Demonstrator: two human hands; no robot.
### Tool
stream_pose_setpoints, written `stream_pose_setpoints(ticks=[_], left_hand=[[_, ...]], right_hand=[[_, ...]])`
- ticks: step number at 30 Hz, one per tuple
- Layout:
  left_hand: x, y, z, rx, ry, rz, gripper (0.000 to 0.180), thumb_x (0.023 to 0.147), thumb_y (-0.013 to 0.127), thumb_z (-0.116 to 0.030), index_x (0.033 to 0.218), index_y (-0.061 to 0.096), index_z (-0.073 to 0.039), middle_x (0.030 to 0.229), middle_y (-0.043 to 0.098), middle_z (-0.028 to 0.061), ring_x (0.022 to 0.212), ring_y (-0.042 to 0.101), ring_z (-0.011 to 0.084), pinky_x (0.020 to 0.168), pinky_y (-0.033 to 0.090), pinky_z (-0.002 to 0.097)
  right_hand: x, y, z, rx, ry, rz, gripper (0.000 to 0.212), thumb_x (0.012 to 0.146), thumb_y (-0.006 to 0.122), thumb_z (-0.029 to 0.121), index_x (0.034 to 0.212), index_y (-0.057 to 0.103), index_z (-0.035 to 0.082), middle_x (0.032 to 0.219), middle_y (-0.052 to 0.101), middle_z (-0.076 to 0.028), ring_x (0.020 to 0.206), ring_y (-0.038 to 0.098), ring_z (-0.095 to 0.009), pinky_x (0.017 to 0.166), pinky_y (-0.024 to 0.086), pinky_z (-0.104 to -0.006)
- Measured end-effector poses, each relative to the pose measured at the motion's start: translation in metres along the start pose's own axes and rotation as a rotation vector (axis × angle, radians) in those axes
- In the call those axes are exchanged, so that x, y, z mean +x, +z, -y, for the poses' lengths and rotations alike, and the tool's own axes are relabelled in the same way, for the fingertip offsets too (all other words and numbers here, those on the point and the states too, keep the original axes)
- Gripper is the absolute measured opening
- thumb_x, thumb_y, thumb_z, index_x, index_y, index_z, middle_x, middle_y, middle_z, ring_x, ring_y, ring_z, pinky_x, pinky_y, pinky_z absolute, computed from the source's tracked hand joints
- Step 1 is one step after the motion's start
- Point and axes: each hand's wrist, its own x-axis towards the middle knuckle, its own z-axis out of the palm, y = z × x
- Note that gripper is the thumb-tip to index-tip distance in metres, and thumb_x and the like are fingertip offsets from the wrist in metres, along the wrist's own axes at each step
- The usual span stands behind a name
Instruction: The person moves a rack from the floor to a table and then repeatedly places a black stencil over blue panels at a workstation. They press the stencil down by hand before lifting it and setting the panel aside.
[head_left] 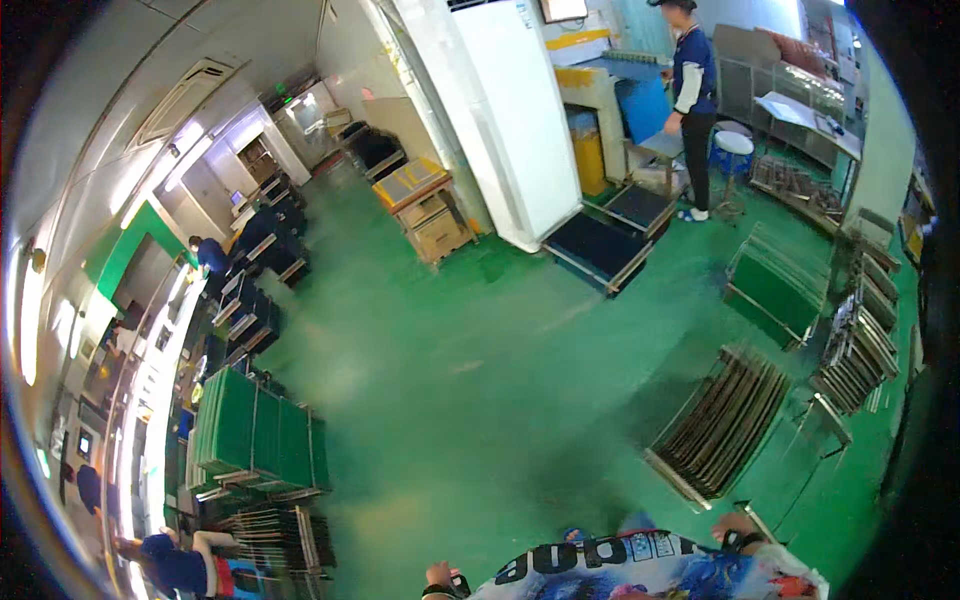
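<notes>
At the lower edge, my left hand (439, 574) is beside my patterned shirt (610, 565), a dark band on its wrist. It is small and partly cut off, so its finger pose is unclear. My right hand (735, 525), also with a dark wristband, is out to the right of the shirt. A thin metal bar (762, 522) shows close to it; whether they touch I cannot tell. No held thing can be made out in either hand. Ahead of my right hand stands a rack of thin, dark upright frames (720, 425) on the green floor (470, 400).
Green panels stand in a rack (260, 435) on the left and another rack (780, 280) on the right. Low dark-topped trolleys (600, 245) are beside a white cabinet (520, 120). A person (692, 110) stands far right; others work along the lit left bench (150, 410).
</notes>
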Motion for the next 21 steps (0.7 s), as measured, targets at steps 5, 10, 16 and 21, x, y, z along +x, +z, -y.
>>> stream_pose_setpoints(ticks=[5, 10, 16, 21], left_hand=[[-0.010, 0.029, 0.018, -0.148, -0.110, -0.024, 0.029, 0.078, 0.058, -0.036, 0.091, 0.059, -0.010, 0.078, 0.064, 0.0150, 0.078, 0.063, 0.0355, 0.066, 0.050, 0.0469], [0.053, 0.041, -0.015, -0.337, -0.090, -0.010, 0.033, 0.081, 0.056, -0.043, 0.091, 0.059, -0.012, 0.083, 0.063, 0.0192, 0.082, 0.061, 0.0376, 0.068, 0.049, 0.0446], [0.096, -0.005, -0.038, -0.375, -0.193, 0.047, 0.031, 0.084, 0.052, -0.041, 0.098, 0.059, -0.014, 0.091, 0.062, 0.0181, 0.085, 0.061, 0.0353, 0.072, 0.048, 0.0436], [0.154, -0.029, -0.086, -0.519, -0.232, 0.055, 0.031, 0.086, 0.048, -0.039, 0.103, 0.059, -0.015, 0.097, 0.062, 0.0172, 0.087, 0.060, 0.0335, 0.075, 0.047, 0.0428]], right_hand=[[0.112, -0.011, 0.083, -1.401, 0.082, 0.051, 0.022, 0.073, 0.061, 0.038, 0.069, 0.067, 0.017, 0.073, 0.066, -0.003, 0.066, 0.063, -0.023, 0.054, 0.049, -0.0376], [0.181, -0.096, 0.146, -1.694, 0.035, 0.164, 0.028, 0.074, 0.057, 0.037, 0.065, 0.065, 0.012, 0.061, 0.061, -0.007, 0.060, 0.060, -0.028, 0.049, 0.044, -0.0431], [0.468, 0.018, 0.377, -1.669, -0.331, 0.279, 0.022, 0.075, 0.058, 0.031, 0.071, 0.066, 0.012, 0.075, 0.065, -0.009, 0.066, 0.062, -0.026, 0.056, 0.048, -0.0410], [0.657, 0.173, 0.563, -0.618, 0.030, 0.132, 0.019, 0.082, 0.055, 0.024, 0.086, 0.061, 0.007, 0.077, 0.065, -0.010, 0.063, 0.061, -0.021, 0.053, 0.048, -0.0356]])
